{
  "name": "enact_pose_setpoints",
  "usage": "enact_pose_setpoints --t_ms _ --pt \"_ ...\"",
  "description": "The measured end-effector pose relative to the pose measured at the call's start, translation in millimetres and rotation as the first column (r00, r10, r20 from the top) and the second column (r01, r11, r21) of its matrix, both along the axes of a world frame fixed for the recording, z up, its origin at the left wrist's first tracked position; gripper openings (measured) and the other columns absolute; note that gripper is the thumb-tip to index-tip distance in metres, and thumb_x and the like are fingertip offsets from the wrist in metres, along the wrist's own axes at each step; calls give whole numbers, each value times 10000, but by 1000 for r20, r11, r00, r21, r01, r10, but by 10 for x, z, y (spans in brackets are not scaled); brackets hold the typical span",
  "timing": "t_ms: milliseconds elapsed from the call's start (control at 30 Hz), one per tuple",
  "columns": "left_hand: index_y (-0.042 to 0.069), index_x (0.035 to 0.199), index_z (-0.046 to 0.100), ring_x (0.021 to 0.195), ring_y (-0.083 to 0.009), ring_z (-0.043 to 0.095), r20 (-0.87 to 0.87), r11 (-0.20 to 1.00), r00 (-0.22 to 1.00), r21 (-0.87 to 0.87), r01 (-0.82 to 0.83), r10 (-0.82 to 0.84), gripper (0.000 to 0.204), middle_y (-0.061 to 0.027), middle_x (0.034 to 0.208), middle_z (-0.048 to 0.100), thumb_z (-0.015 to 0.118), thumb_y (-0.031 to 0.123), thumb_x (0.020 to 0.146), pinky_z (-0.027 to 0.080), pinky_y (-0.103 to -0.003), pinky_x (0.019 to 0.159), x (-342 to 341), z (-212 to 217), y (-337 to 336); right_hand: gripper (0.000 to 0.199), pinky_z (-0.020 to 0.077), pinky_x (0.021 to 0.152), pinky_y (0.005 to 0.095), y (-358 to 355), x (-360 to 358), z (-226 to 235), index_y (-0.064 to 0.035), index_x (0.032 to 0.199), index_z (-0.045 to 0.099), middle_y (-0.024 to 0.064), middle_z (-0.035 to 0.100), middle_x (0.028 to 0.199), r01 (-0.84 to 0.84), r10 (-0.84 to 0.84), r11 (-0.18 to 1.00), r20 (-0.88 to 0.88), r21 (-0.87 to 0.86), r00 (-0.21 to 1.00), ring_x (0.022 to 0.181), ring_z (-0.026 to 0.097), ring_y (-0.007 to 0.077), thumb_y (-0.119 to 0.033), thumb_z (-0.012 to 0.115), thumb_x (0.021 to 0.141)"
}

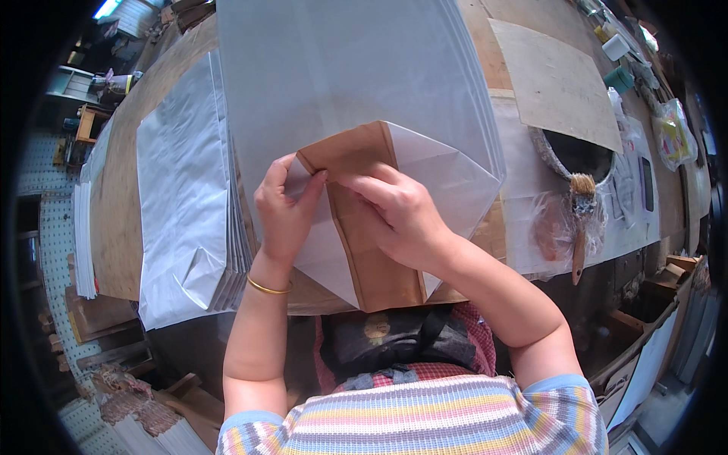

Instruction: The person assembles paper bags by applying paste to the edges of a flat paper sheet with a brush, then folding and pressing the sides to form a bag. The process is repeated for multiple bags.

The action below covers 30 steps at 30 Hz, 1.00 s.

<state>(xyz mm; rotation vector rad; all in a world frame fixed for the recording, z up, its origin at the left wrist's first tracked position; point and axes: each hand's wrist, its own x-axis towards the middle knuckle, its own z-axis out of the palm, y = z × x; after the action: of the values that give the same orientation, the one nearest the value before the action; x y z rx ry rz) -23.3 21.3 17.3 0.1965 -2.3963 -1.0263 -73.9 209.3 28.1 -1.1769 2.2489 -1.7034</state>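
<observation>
L hand (292,193) pinches brn strip (375,265) edge, w/ R hand (394,208) alongside.

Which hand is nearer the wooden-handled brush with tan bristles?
Right. The right hand is over the brown paper strip, left of the brush; the left hand is farther left, at that strip's edge.

a brown wood table (117,243) holds a creased white pile (182,189) at left, a big white pile (341,68) in the middle, and a pale sheet (520,171) at right.
</observation>
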Motion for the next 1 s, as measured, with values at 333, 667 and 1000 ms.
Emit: enact_pose_setpoints --t_ms 333,667,1000 --pt "23 1039 637 775 -264 686 -26 1000 1000 -23 -11 10 287 -132 889 695 754 37 777 538 -343 699 2 -32 14 310 529 697 426 -327 -2 -100 19 1103 641 199 639 919 30 -24 998 97 -59 995 799 652 377 14 591 797" --pt "23 996 639 745 -250 680 -29 1000 1000 13 -7 7 259 -132 849 688 765 50 771 536 -342 682 -12 -42 21 289 527 694 448 -337 -47 -76 10 1103 611 207 652 870 -7 6 1000 57 17 998 797 654 387 -14 569 818" --pt "-12 988 637 688 -187 630 81 985 993 155 76 -89 189 -119 797 657 550 34 826 505 -301 656 59 41 -56 147 529 662 464 -324 -68 -40 -11 962 607 190 678 804 -24 16 992 64 125 998 758 659 384 -68 590 827"
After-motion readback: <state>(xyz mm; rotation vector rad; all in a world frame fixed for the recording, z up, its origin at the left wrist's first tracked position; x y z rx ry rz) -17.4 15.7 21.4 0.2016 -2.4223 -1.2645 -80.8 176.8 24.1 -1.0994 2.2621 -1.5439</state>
